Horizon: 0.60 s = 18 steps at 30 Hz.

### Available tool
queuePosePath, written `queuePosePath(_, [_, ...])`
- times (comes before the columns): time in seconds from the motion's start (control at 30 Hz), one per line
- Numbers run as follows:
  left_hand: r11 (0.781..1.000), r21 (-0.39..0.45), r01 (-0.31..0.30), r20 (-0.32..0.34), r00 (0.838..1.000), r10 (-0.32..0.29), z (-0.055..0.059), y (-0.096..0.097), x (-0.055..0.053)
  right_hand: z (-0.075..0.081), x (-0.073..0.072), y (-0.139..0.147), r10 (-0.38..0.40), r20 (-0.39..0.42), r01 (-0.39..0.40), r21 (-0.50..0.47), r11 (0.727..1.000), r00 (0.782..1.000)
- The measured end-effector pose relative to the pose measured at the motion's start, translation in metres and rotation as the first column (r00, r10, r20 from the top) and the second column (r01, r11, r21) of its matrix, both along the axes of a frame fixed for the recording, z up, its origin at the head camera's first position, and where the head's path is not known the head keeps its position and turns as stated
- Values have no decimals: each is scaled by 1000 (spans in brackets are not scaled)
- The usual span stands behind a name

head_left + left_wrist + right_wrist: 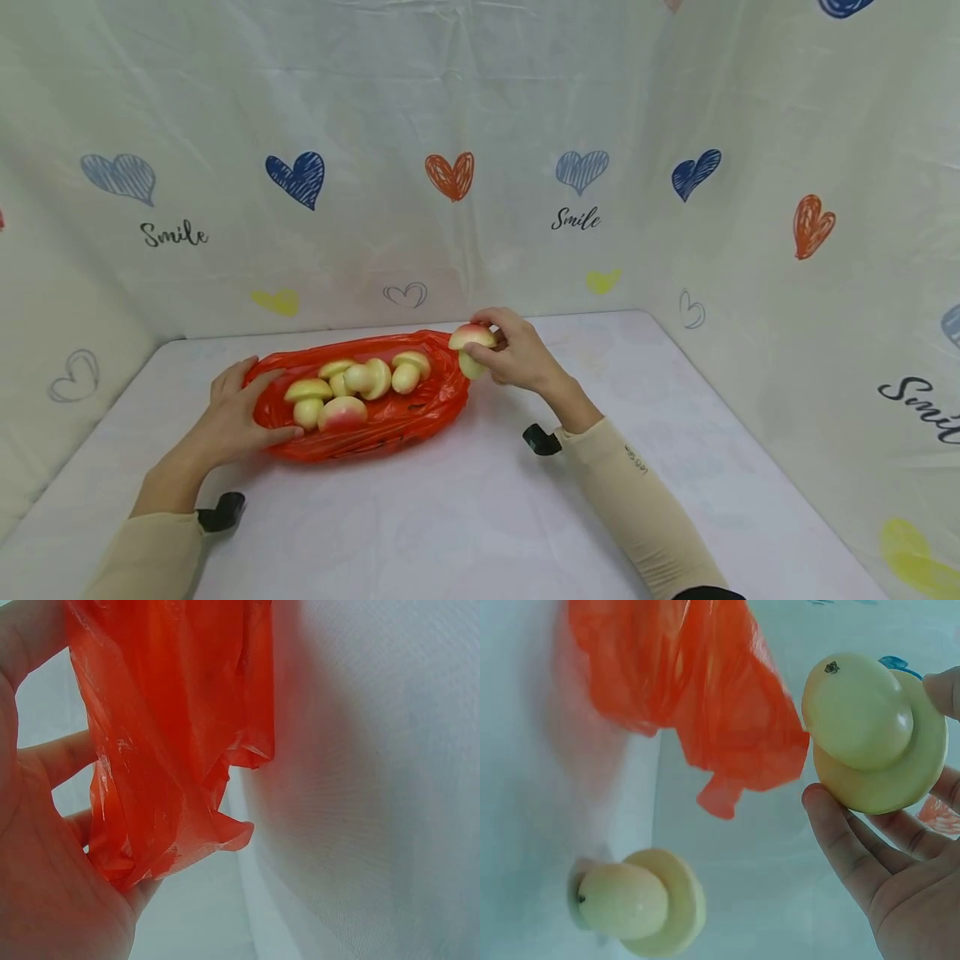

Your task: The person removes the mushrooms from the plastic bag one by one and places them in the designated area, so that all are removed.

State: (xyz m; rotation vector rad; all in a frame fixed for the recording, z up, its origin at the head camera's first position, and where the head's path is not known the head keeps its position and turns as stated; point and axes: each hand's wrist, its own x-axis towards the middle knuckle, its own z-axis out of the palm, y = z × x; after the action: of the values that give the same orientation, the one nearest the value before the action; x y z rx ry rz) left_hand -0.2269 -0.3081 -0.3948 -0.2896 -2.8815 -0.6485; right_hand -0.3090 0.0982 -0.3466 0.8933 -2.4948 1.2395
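A red plastic bag (390, 429) lies spread open on the table, with several toy mushrooms (405, 372) inside, pale yellow and some with pink on the cap. My left hand (232, 412) holds the bag's left end, thumb at the near rim and fingers at the far side. In the left wrist view, crinkled red plastic (165, 735) lies across the fingers. Beside the bag's right end my right hand (517, 350) pinches a mushroom (471, 337) by its pink-and-yellow cap. The right wrist view shows this mushroom's rounded stem (859, 712), above the table.
Another mushroom (630, 900) stands on the table near the right hand, hidden behind that hand in the head view. The white-covered table (420, 525) meets a white curtain (510, 100) with printed hearts at its back. Black wrist mounts (542, 440) stick out from both sleeves.
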Motion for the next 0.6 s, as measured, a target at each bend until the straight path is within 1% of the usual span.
queuePosePath(0.23, [1000,-5,-6,6,1000,6,0,0,-1,-1,-6,16,-18,-30,19,16,1000,999])
queuePosePath(0.43, [1000,-11,-12,8,1000,12,2,0,-2,-1,-13,31,-53,-41,54,17,998,998])
queuePosePath(0.6, [1000,-8,-10,13,1000,10,0,-1,-1,-5,-19,43,-81,-18,81,16,997,997])
